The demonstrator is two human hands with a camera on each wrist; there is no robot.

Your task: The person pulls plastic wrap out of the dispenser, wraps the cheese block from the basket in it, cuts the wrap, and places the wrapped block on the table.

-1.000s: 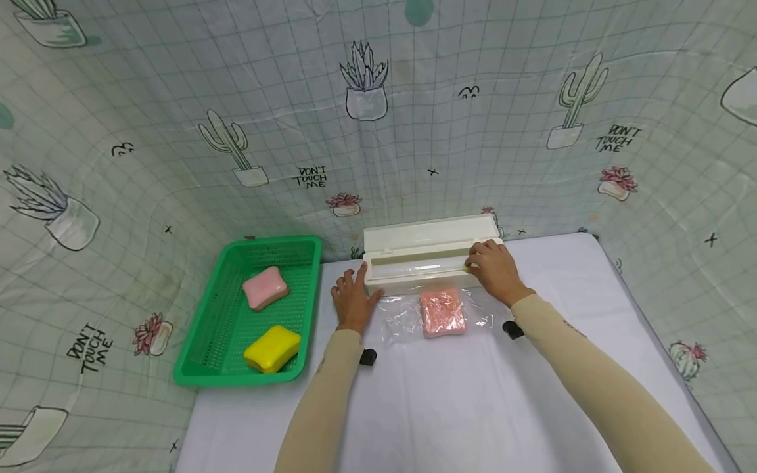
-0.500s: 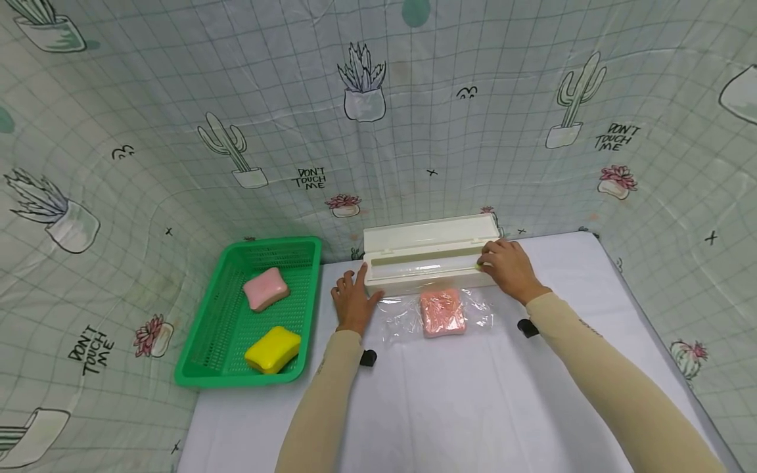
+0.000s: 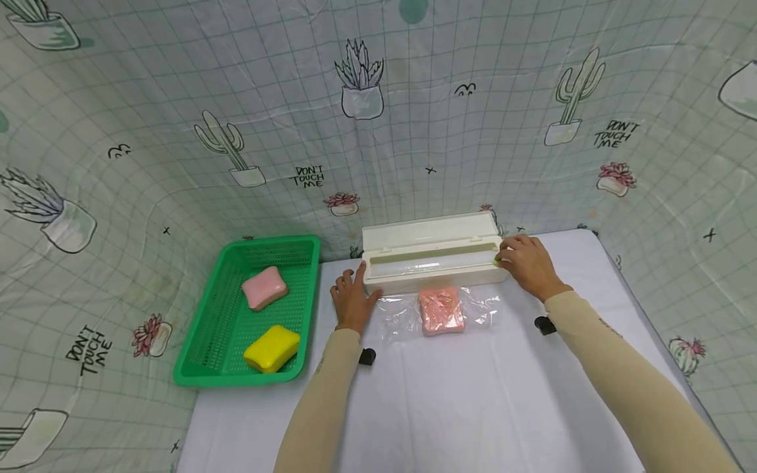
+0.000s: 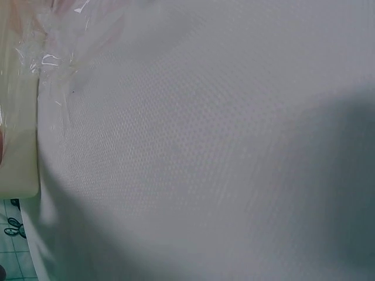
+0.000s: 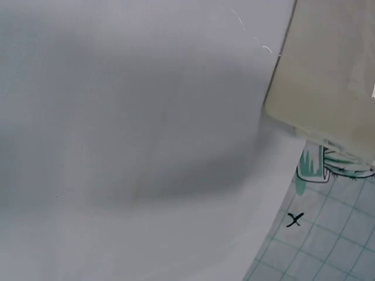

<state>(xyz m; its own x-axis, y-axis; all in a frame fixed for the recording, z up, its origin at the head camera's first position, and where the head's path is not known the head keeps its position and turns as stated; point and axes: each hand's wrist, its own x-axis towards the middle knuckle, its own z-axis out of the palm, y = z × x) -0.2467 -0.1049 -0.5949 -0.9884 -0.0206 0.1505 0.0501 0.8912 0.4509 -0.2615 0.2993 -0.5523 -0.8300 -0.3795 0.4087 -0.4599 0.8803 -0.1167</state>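
Note:
A long white cling film dispenser box (image 3: 408,285) stands at the back of the table with its lid raised. My left hand (image 3: 353,305) steadies its left end, the index finger along the side and the thumb against the front; the fingers are spread. At the right end my right hand (image 3: 529,266) pinches a small yellow-green slide cutter (image 3: 497,262), mostly hidden by the fingers. Clear cling film (image 3: 481,307) lies in front of the box, with a pink soap-like block (image 3: 441,315) wrapped in it. The wrist views show the box front (image 4: 22,172) but little of either hand.
A green basket (image 3: 182,368) stands at the left, holding a pink soap-like bar (image 3: 265,288) and a yellow one (image 3: 272,349). A white cloth (image 3: 449,407) covers the table. Patterned curtain (image 3: 414,131) hangs close behind the box and along both sides.
My right hand has slid rightward along the box with the slide cutter, from short of the right end to the end itself. The left hand and the wrapped block have stayed put.

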